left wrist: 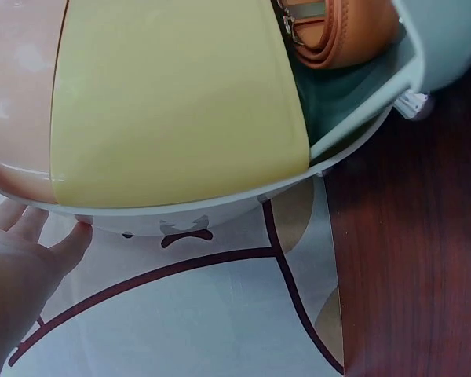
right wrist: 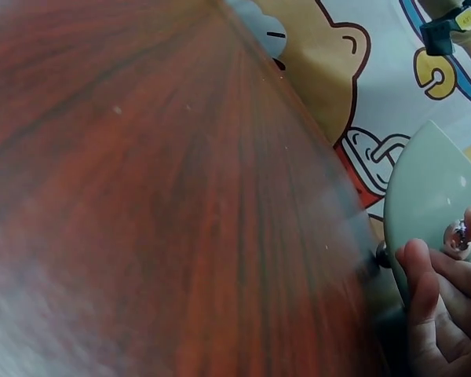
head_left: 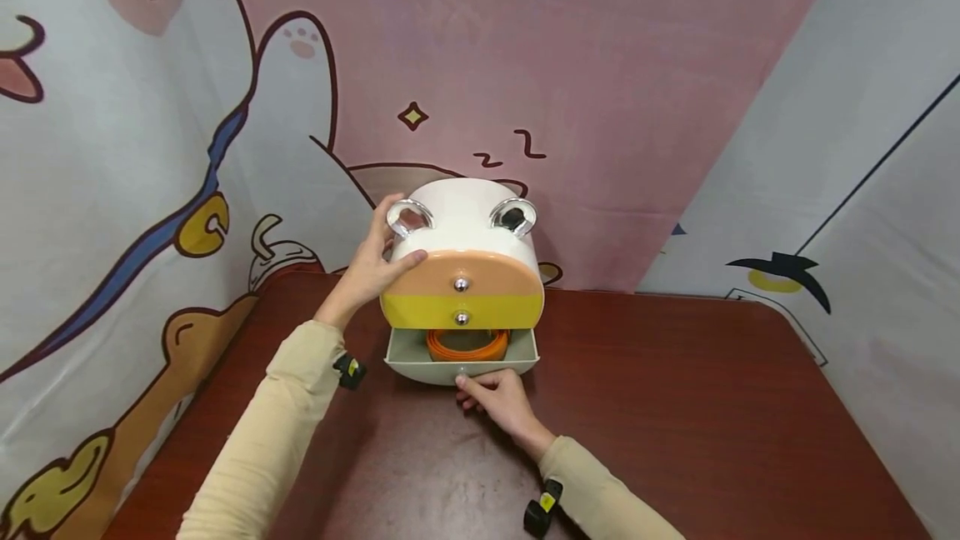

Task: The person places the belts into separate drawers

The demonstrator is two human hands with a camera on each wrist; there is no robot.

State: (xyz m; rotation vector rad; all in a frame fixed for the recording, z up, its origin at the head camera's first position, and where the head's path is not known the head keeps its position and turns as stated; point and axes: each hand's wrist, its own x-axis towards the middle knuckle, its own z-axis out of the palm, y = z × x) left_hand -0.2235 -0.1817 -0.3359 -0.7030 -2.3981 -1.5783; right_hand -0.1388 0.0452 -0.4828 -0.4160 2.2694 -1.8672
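A small three-drawer storage box (head_left: 472, 219), white on top with two silver ring-shaped eyes, stands on the table. My left hand (head_left: 375, 261) holds its upper left side, thumb laid over the front edge and fingers round beside the left eye. Low at the front, my right hand (head_left: 501, 398) pinches the silver knob (right wrist: 458, 238) of the pale green bottom drawer (head_left: 420, 371). This drawer is pulled out, and a coiled orange-brown belt (left wrist: 353, 31) lies inside it. Above it, the yellow drawer (head_left: 420, 312) and the peach drawer (head_left: 423, 273) are closed.
The dark red wooden table (head_left: 675, 407) extends to both sides of the box. Behind it hangs a pink and white cartoon-printed cloth (head_left: 600, 107), close to the back of the box. Black wrist cameras (head_left: 349, 371) sit on both beige sleeves.
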